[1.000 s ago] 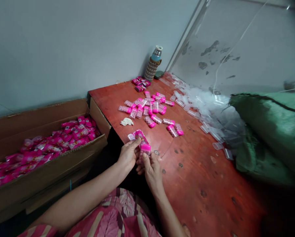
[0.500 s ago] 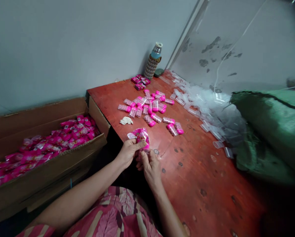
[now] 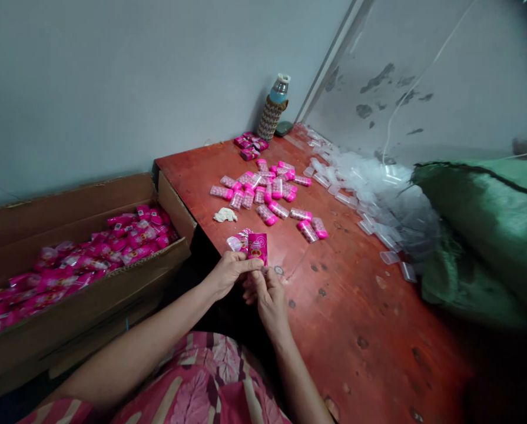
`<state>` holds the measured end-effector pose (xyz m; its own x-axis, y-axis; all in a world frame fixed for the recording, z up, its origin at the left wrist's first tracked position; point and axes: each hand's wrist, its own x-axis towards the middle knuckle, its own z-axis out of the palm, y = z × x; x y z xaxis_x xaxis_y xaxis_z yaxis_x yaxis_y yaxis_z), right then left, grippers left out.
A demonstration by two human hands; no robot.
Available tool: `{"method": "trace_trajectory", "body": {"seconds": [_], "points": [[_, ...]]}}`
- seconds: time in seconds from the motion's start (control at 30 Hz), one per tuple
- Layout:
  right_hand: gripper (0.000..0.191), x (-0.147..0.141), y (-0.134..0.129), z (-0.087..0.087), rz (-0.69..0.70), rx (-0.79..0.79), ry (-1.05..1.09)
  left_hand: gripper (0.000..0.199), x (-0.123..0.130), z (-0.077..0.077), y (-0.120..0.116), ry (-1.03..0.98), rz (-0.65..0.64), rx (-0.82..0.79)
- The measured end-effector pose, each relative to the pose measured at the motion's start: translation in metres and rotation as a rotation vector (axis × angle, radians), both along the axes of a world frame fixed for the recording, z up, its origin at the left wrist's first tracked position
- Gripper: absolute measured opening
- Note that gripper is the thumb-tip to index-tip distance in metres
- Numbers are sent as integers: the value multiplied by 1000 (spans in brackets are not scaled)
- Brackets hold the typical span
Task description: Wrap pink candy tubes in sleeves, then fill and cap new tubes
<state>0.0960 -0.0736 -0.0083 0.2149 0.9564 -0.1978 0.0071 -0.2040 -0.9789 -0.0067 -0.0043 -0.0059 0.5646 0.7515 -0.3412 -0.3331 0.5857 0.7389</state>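
Between my two hands, at the near edge of the red table (image 3: 351, 282), is a pink printed packet (image 3: 258, 247). My left hand (image 3: 233, 272) pinches its lower left part, with a partly clear, crinkled wrapper piece (image 3: 238, 241) sticking out beside it. The fingers of my right hand (image 3: 268, 294) are closed at the packet's bottom edge; exactly what they grip is too small to tell. Beyond my hands lie several clear tubes with pink caps (image 3: 278, 188), filled with small pink balls. A crumpled white lump (image 3: 225, 215) rests nearer to me.
An open cardboard box (image 3: 175, 259) of pink wrapped packets (image 3: 131, 238) stands at left. Several pink packets (image 3: 249, 144) lie by a bottle in a knitted sleeve (image 3: 272, 112). Clear empty tubes (image 3: 369, 194) and a green sack (image 3: 475, 247) are at right.
The pink packet between my hands now shows a flatter, squarer face, and the clear wrapper piece stands apart at its left. My left thumb has shifted slightly lower.
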Motion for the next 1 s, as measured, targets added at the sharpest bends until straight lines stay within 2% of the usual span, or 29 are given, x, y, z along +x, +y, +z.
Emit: {"method": "trace_trajectory", "body": {"seconds": [0.13, 0.3, 0.4, 0.47, 0.53, 0.6, 0.67, 0.73, 0.83, 0.9, 1.0], "points": [[31, 0, -8, 3, 32, 53, 141, 26, 0, -2, -1, -27, 136, -95], [22, 4, -4, 0, -61, 68, 281, 22, 5, -2, -11, -91, 56, -83], [24, 2, 3, -2, -109, 64, 281, 22, 4, -1, -17, -147, 36, -73], [24, 0, 7, -1, -92, 47, 263, 21, -5, 1, -18, -166, 56, -84], [23, -1, 9, 1, -47, 21, 253, 18, -21, 4, -16, -195, 187, -84], [21, 0, 9, 2, -15, 7, 250, 19, -41, 6, -11, -217, 424, -31], [20, 4, 8, 2, -24, -1, 237, 31, -56, 6, -4, -150, 605, 93], [20, 7, 8, 1, -50, -15, 206, 38, -62, 2, 6, 80, 617, 299], [22, 10, 8, 0, -57, -34, 159, 38, -50, -10, 20, 564, 421, 768], [22, 9, 8, 0, -40, -37, 146, 35, -36, -21, 29, 817, 281, 1051], [21, 10, 6, 1, -31, -37, 129, 25, -21, -36, 38, 1040, 202, 1256]]}}
